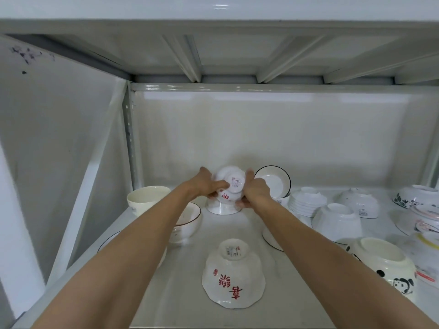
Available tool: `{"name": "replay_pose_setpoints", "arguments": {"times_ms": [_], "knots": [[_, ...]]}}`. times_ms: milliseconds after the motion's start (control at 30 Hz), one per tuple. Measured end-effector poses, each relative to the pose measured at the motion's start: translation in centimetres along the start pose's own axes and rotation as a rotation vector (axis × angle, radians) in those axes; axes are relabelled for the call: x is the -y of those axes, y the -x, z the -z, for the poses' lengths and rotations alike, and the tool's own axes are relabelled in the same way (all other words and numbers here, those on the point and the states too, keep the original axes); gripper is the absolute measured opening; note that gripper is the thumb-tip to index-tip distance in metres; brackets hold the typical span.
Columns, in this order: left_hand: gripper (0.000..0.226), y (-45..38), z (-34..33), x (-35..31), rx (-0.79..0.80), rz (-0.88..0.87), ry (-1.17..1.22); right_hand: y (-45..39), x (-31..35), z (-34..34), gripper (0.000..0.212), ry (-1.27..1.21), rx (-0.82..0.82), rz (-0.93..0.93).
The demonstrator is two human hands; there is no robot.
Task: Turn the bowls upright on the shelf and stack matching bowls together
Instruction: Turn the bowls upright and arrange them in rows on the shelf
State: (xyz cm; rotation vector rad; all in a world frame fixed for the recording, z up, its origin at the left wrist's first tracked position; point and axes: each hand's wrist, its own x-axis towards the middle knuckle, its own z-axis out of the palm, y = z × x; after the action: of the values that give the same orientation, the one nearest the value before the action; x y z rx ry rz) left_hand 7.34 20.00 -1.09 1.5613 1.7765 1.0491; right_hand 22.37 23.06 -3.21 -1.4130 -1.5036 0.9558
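Head view: both hands hold one white bowl [230, 184] at the back of the shelf, at 12 o'clock from the person. It is tipped so that its foot ring and a label face the camera, with red characters on its side. The left hand [206, 186] grips its left rim with curled fingers; the right hand [255, 189] curls round its right rim, fingertips under the lower edge. The bowl sits just above another white bowl [222, 208] lying upside down on the shelf.

The shelf [223, 229] is pale grey metal with a plain back panel and ribbed board overhead.

At 6 o'clock a matching red-lettered bowl [234, 275] stands upside down. At 9 o'clock is an upright cream cup [147, 198]; a black-rimmed bowl [187, 225] is partly hidden by the left forearm. At 1 o'clock a black-rimmed dish [274, 184] leans up. At 3 o'clock lie several overturned white bowls [336, 222], and at 4 o'clock a panda bowl [382, 267], also inverted.
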Motion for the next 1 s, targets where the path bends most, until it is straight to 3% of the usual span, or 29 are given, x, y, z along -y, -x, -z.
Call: {"name": "replay_pose_setpoints", "arguments": {"times_ms": [67,233,267,333,433,533,633,667,800,1000], "knots": [[0.066,1.1,0.8,0.1,0.023,-0.082,0.021,0.0,0.5,1.1,0.064,-0.134,0.018,-0.095],[0.069,3.6,2.5,-0.1,0.058,-0.299,-0.125,-0.2,1.5,3.7,0.075,-0.313,0.342,-0.352],[0.07,3.8,2.6,0.0,0.067,-0.335,-0.173,-0.2,1.5,4.0,0.073,-0.289,0.391,-0.382],[0.07,4.1,2.7,0.1,0.106,-0.365,-0.237,0.0,1.6,4.2,0.047,-0.204,0.482,-0.419],[0.06,4.9,2.7,-0.3,0.175,-0.26,-0.213,0.5,1.3,4.2,0.022,-0.106,0.551,-0.43],[0.05,5.2,2.2,-0.4,0.286,-0.087,-0.093,0.5,0.8,4.1,0.02,-0.019,0.54,-0.41],[0.027,4.3,1.3,0.0,0.247,-0.028,-0.112,0.4,0.7,3.6,0.013,0.109,0.505,-0.38],[0.015,3.8,1.2,0.0,0.23,-0.013,-0.145,0.4,0.7,3.5,0.01,0.141,0.5,-0.37],[0.034,2.1,0.7,0.0,0.297,0.025,-0.361,0.5,0.8,3.3,0.01,0.222,0.526,-0.374],[0.016,1.4,-0.6,0.0,0.365,-0.048,-0.696,0.5,0.5,2.7,0.022,0.348,0.574,-0.392]]}}
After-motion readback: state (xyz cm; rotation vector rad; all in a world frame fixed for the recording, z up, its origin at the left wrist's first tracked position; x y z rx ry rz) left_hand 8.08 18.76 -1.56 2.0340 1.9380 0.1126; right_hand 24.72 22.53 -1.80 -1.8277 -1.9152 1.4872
